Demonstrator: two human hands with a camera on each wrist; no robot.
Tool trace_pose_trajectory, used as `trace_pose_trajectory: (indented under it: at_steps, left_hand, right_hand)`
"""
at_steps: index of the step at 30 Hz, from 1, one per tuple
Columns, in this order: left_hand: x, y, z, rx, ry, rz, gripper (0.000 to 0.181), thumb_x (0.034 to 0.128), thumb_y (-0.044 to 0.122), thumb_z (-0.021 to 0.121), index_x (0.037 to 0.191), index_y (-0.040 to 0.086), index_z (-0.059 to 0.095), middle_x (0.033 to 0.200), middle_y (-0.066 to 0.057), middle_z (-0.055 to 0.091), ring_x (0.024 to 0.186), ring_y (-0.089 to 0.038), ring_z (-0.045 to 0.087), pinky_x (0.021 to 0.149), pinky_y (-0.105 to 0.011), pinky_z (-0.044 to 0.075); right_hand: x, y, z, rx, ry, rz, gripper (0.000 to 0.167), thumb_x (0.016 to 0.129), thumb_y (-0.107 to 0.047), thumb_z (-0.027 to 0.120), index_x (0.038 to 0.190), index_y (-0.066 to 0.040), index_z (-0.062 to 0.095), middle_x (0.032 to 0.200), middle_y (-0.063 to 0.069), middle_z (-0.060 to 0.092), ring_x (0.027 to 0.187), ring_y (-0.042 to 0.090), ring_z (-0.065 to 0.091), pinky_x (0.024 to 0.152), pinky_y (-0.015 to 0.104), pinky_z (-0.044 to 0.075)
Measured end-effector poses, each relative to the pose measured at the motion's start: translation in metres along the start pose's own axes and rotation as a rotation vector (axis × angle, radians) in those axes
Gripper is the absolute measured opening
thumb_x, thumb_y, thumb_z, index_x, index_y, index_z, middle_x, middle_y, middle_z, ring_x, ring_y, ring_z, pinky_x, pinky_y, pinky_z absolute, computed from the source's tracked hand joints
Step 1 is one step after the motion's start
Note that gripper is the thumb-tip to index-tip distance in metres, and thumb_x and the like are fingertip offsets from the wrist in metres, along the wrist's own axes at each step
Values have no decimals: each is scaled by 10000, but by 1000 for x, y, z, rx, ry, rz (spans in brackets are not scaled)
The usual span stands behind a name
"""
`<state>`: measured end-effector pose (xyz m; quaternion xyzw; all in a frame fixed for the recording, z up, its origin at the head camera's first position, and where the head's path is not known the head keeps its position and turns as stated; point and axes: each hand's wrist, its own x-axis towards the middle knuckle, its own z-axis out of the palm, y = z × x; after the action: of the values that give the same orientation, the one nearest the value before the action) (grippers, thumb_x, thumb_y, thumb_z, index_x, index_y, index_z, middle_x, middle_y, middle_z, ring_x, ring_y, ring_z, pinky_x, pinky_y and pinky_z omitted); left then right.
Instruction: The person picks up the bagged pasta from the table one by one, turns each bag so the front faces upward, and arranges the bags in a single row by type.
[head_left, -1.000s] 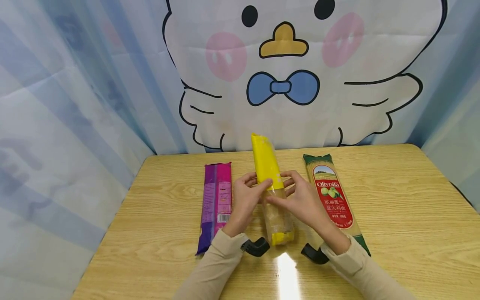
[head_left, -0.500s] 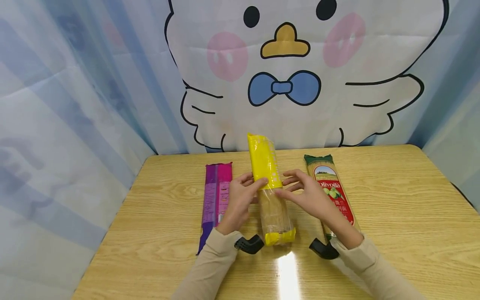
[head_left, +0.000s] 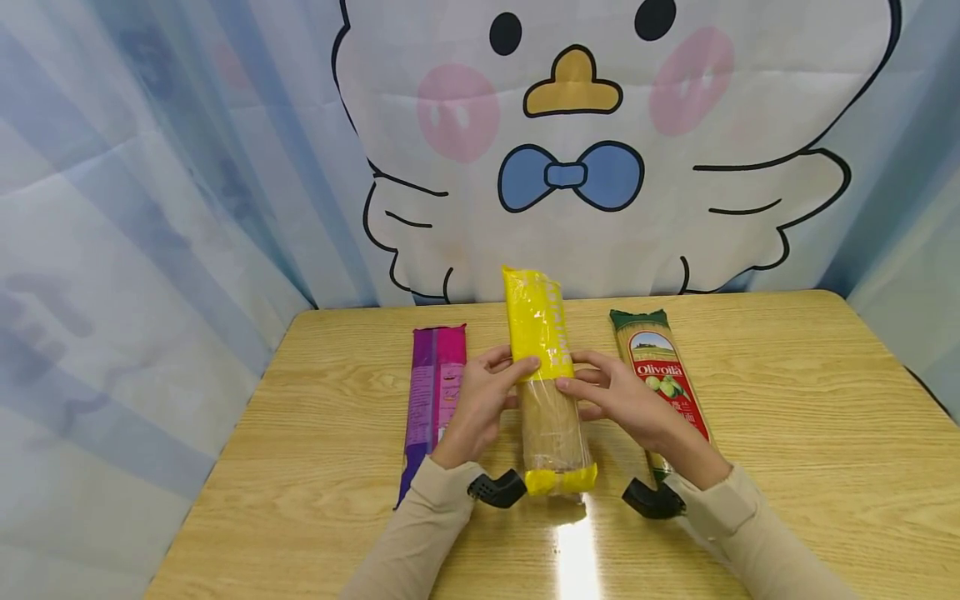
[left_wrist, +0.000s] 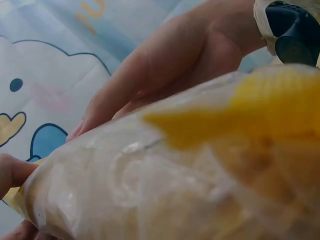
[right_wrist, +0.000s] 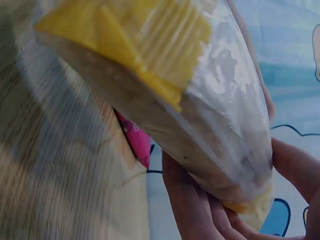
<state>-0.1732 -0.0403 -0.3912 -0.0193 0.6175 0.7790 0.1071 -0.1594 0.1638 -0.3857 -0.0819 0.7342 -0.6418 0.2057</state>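
Pinching the yellow-and-clear packet [head_left: 553,425] from 2 sides, with left hand [head_left: 482,396] and right hand [head_left: 624,404] clamped on its long edges. Holding it tilted, top end raised above the wooden table [head_left: 315,433], between a pink-and-purple packet [head_left: 435,387] near the left hand and a green-ended packet [head_left: 666,375] partly hidden by the right arm [head_left: 697,458].

Middle packet [head_left: 552,425] between left packet [head_left: 432,383] and right packet [head_left: 660,375]; curtain [head_left: 570,250] behind table [head_left: 330,433]

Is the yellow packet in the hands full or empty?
Not empty: the yellow packet shows pale contents through clear film; how full, cannot tell.
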Motion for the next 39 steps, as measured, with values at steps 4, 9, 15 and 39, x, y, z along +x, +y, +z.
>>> trace_pose_trajectory:
  at_steps: [4,9,15,39]
  left_hand:
    - [0,-1,-1,-20,-30,-10,487,877,195,757,1299,11,596,1189,-152,686,953,-182,690,689,-280,599]
    - [1,-3,-2,-18,-72,-16,500,899,209,738,1334,27,572,1230,-154,669,988,-188,677,710,-278,591]
    - [1,-5,-6,-16,-111,-9,477,918,235,718,1343,65,581,1242,-136,665,1027,-187,652,721,-286,582]
    - [-9,-6,-14,176,-73,-21,473,889,249,756,1281,18,628,1172,-156,666,923,-190,696,787,-415,613]
  right_hand:
    - [0,0,0,20,27,5,693,962,-294,663,1480,-3,307,1401,271,503,1129,300,636,879,444,579]
    - [-1,-1,2,33,73,4,707,938,-259,697,1468,-2,307,1370,279,527,1052,272,670,832,426,594]
    - [-1,-4,5,47,99,-17,677,928,-237,712,1438,2,337,1355,263,550,995,238,688,782,391,594]
    - [3,-1,9,22,173,-56,661,897,-224,750,1405,-21,379,1300,241,583,998,229,693,754,374,600]
